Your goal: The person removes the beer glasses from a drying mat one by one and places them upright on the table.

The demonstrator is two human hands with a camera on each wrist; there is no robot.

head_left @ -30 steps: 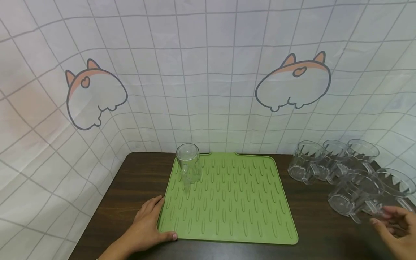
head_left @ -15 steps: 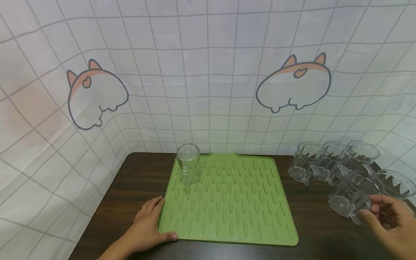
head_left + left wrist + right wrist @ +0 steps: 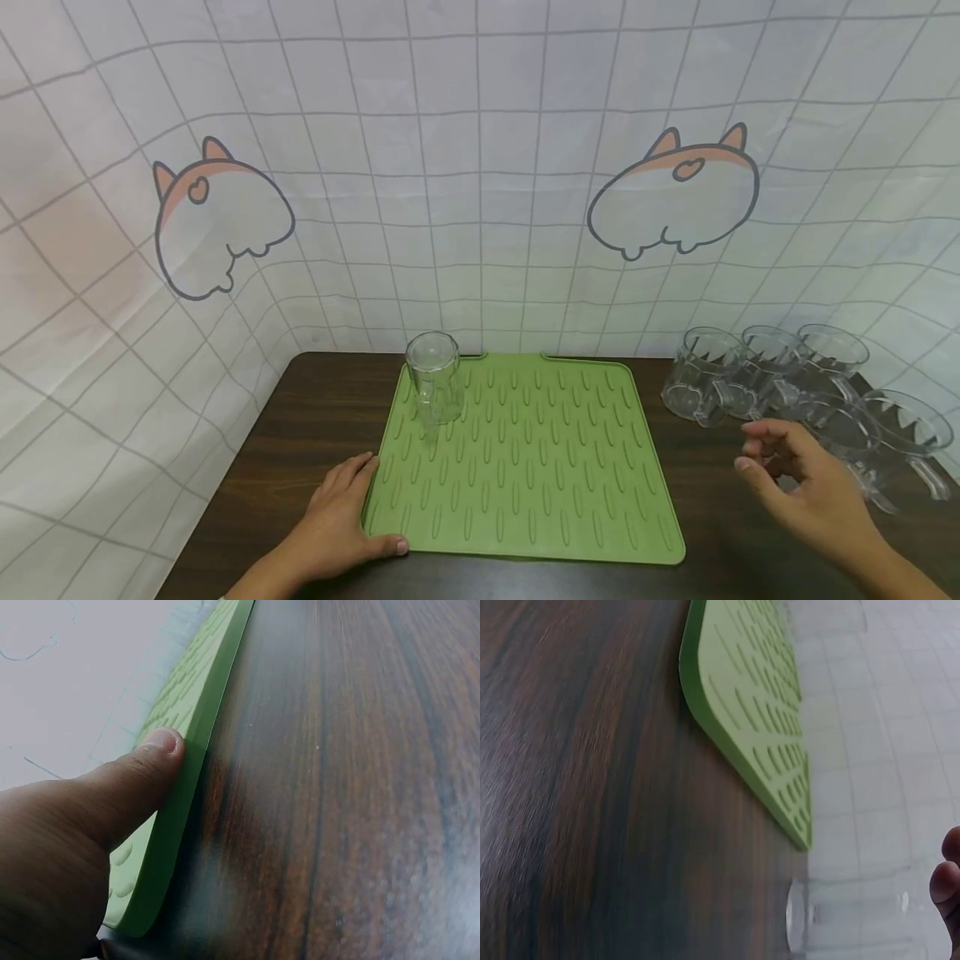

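An upturned clear glass mug (image 3: 437, 387) stands at the back left of a green ribbed mat (image 3: 525, 467). My left hand (image 3: 341, 521) rests on the mat's front left corner, fingers along its left edge; in the left wrist view the thumb (image 3: 154, 757) lies on the mat's edge. My right hand (image 3: 806, 487) hovers before the mugs at the right, its fingers loosely bent, with nothing seen between them. Nearest to it is a front clear mug (image 3: 836, 421), partly hidden by the hand. In the right wrist view, fingertips (image 3: 946, 881) show at the right edge.
Several upright clear mugs stand at the right of the dark wooden table (image 3: 262, 442), including a back mug (image 3: 701, 375) and a far right mug (image 3: 903, 421). They overlap in view. A white gridded sheet (image 3: 495, 208) with cartoon drawings hangs around the table's back and sides.
My right hand has moved left from the table's right edge, past the front mug's handle, to that mug's left side. My left hand and the mug on the mat have stayed put.
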